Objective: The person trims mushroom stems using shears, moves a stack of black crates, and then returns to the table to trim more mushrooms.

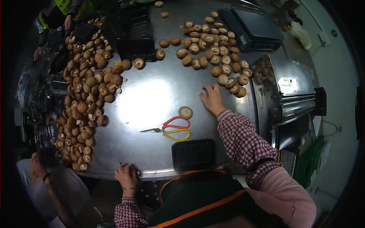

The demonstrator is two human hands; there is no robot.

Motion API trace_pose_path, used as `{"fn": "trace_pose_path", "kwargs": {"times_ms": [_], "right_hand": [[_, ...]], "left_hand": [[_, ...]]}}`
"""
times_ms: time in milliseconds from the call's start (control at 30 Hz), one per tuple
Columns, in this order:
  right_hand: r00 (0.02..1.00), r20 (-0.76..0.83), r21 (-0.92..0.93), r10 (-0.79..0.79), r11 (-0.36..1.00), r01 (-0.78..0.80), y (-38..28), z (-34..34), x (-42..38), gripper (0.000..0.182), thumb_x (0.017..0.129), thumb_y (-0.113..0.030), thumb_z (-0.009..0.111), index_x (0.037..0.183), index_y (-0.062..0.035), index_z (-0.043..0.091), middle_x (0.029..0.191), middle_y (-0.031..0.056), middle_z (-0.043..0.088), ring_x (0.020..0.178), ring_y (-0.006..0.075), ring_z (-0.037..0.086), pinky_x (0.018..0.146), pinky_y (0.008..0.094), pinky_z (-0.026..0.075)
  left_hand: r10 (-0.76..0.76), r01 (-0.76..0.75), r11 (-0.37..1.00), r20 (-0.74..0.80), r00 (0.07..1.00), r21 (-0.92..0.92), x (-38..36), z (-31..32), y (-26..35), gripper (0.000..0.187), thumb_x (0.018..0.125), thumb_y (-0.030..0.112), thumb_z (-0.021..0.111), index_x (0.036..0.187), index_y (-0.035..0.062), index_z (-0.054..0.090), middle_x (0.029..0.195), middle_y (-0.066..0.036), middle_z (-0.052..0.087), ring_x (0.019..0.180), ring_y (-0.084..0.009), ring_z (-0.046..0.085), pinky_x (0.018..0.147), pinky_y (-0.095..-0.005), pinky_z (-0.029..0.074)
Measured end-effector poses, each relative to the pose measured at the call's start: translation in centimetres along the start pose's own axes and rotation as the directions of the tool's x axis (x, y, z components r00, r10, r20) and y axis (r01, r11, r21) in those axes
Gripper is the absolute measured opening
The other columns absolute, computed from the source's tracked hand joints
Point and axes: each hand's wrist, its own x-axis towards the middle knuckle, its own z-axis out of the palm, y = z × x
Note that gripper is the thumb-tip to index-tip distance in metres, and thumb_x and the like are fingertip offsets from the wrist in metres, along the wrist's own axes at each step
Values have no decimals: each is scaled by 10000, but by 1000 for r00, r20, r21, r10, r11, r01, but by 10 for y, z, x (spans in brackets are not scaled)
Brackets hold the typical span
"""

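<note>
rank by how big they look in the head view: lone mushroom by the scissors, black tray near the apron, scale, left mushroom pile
1. left mushroom pile
2. scale
3. black tray
4. lone mushroom

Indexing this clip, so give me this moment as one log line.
left hand: at table edge | right hand: on table, near mushrooms | scissors: beside lone mushroom | tray: near edge

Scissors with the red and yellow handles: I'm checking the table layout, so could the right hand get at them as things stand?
Probably yes. The right hand looks empty, with bare tabletop towards the handles; the lone mushroom beside the red one hardly blocks it.
</note>
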Motion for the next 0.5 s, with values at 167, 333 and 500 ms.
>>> {"fn": "trace_pose_path", "kwargs": {"times_ms": [167, 333, 500], "right_hand": [[816, 570, 376, 95, 853, -363, 35, -4, 8, 238, 837, -162, 623, 1046, -48, 610, 844, 84, 617, 705, 180, 600, 648, 309, 502], [147, 943, 327, -297, 761, -561, -21, -124, -50, 239, 872, -249, 599, 940, -22, 634, 759, 44, 635, 662, 112, 599, 603, 255, 482], [303, 950, 100, 76, 844, -527, 4, -140, -82, 281, 888, -302, 571, 974, -41, 627, 783, 61, 642, 696, 121, 604, 631, 257, 475]], "left_hand": [[148, -209, 886, -175, 973, -414, 90, -8, 82, 324, 761, 93, 617, 1081, 53, 582, 1104, -157, 524, 1033, -341, 482, 901, -440, 349], [404, -401, 820, -83, 911, -409, 186, 24, 191, 502, 733, 177, 654, 1199, 60, 505, 1072, -185, 550, 983, -348, 522, 854, -431, 400], [438, 46, 608, 383, 813, -793, 245, 78, 246, 710, 739, 119, 731, 1352, 78, 374, 1304, -191, 443, 1141, -271, 514, 860, -339, 486]]}}
